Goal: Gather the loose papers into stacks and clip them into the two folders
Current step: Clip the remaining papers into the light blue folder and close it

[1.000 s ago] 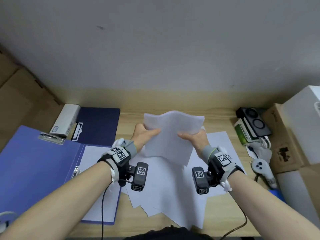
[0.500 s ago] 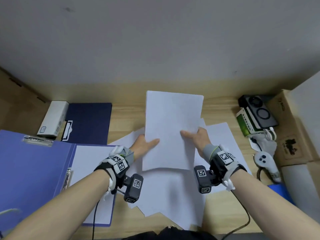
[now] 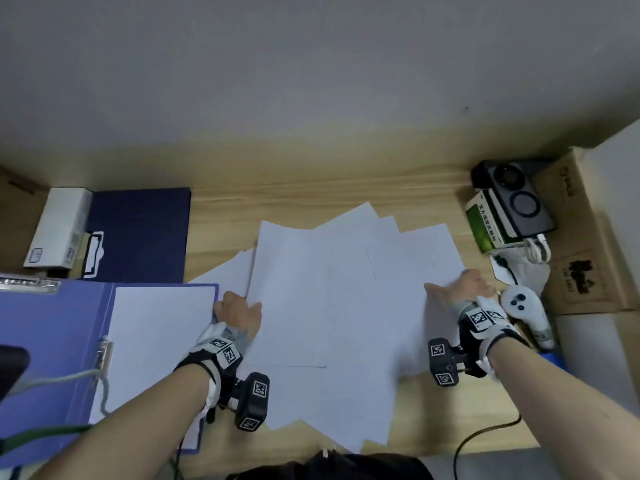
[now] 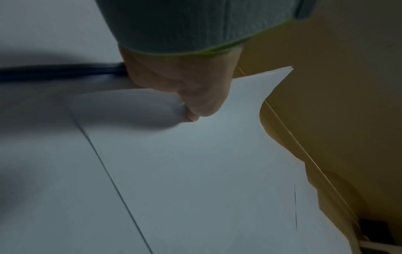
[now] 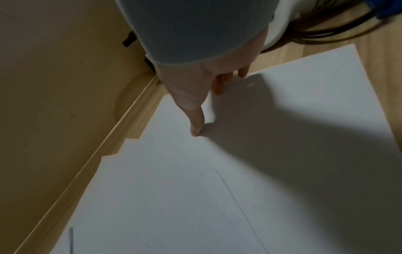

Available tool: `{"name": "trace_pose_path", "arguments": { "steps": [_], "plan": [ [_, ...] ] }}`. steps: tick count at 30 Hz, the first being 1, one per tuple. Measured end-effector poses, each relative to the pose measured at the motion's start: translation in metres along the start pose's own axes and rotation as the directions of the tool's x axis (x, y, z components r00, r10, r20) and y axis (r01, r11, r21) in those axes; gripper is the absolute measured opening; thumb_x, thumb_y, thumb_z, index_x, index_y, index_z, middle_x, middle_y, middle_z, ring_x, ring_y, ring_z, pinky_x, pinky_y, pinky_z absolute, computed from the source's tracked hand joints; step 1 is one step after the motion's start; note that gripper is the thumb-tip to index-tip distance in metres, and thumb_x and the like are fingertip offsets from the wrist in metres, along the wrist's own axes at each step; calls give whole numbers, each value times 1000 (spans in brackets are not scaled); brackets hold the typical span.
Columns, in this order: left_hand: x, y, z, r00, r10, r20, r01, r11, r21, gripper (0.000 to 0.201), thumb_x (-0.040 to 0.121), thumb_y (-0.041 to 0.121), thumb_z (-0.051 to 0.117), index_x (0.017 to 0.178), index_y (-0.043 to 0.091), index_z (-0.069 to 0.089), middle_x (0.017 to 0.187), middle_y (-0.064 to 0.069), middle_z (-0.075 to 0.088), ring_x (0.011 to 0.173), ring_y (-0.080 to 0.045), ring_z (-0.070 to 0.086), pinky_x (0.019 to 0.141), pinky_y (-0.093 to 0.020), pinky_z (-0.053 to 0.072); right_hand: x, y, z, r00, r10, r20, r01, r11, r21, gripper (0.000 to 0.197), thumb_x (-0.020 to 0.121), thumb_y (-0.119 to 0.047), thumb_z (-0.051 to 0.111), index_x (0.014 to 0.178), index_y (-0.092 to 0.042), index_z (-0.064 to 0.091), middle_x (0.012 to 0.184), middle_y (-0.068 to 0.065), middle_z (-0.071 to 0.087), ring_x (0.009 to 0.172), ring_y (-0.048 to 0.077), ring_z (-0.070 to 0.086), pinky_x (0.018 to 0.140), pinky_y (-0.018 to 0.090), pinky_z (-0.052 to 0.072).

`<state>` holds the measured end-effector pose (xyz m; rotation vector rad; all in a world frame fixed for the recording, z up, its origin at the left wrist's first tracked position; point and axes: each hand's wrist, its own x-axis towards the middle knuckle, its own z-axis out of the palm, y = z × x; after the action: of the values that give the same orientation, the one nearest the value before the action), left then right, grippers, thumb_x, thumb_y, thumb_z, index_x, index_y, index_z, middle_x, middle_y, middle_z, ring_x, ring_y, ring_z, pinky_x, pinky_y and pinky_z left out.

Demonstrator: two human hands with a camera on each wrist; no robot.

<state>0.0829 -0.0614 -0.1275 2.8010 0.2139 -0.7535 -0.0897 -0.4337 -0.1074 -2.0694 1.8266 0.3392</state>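
Several loose white papers [image 3: 346,306] lie fanned over the middle of the desk. My left hand [image 3: 239,313] is at the pile's left edge. In the left wrist view its thumb [image 4: 195,110] pinches a sheet [image 4: 195,171] whose edge curls up beneath it. My right hand [image 3: 460,289] lies at the pile's right edge. Its straight thumb [image 5: 195,127] rests on the top sheet [image 5: 239,171], and its fingers [image 5: 219,84] reach down at the paper's edge. An open light-blue folder [image 3: 52,341] at the left holds a white sheet [image 3: 159,341]. A dark navy folder [image 3: 145,233] lies behind it.
A white box [image 3: 59,230] sits at the back left beside the navy folder. At the right are a black device [image 3: 516,202] on a green-and-white box, a white controller [image 3: 523,306], cables and a cardboard box [image 3: 588,237]. The wall runs close behind the desk.
The stack that both hands held upright now lies flat on the pile. My hands have moved apart to the pile's left and right edges.
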Motion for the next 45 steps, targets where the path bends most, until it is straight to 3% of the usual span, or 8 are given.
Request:
{"name": "trace_pose_path", "arguments": {
  "steps": [7,10,14,20,23,26,35,45],
  "plan": [
    [-31,36,29,992,119,-41,-121,991,-56,23,86,29,66,97,10,70,134,-2,40,125,-27,32,96,-50,39,-1,22,-15,1000,-5,18,7,994,-107,101,60,-60,80,132,-2,41,136,22,43,127,39,41,93,52,43],
    [-37,44,45,983,180,-15,-181,979,-94,21,87,25,66,99,10,73,147,-1,28,139,-25,23,103,-57,34,-1,31,-22,995,-21,103,32,994,-108,80,57,-64,73,114,-11,57,111,13,61,107,34,57,78,40,48],
    [-26,48,44,965,260,12,-258,961,-100,30,87,24,63,102,-1,72,150,-7,29,138,-28,28,107,-47,35,-10,30,-32,979,-121,165,83,972,220,30,78,-27,73,101,-7,69,100,14,72,88,30,66,80,34,52],
    [-31,67,16,953,287,100,-274,954,-125,41,89,25,58,114,-7,63,148,-13,34,133,-30,37,106,-41,40,-30,2,-116,903,-388,-184,429,793,433,18,84,-15,68,100,-7,69,91,15,71,84,32,65,76,40,52],
    [-34,78,-10,967,223,125,-194,959,-208,28,85,17,59,97,-8,66,120,-22,62,103,-35,63,85,-38,54,-43,-18,-158,877,-404,-260,479,693,539,20,85,-18,68,101,-7,68,94,10,70,81,25,62,73,34,49],
    [-37,76,-35,982,155,110,-125,963,-238,24,90,12,56,100,-7,66,109,-23,68,101,-36,65,78,-34,49,-59,-29,-172,895,-369,-250,429,562,707,21,82,-20,70,100,-10,68,85,2,69,74,20,63,68,32,53],
    [-19,1,-88,993,108,-40,-114,958,-261,34,98,10,41,127,-4,53,126,-26,57,117,-41,54,96,-41,44,-110,-14,-87,916,-398,54,242,653,718,21,86,-12,72,105,-4,67,95,5,68,84,20,65,61,23,49],
    [-14,-99,-133,957,-205,-207,93,888,-450,31,98,0,37,122,-7,56,125,-28,59,114,-43,56,93,-41,42,-157,-81,23,718,-592,366,412,785,463,25,72,-24,79,90,-6,72,86,13,72,75,25,67,74,46,58]
  ]
}}
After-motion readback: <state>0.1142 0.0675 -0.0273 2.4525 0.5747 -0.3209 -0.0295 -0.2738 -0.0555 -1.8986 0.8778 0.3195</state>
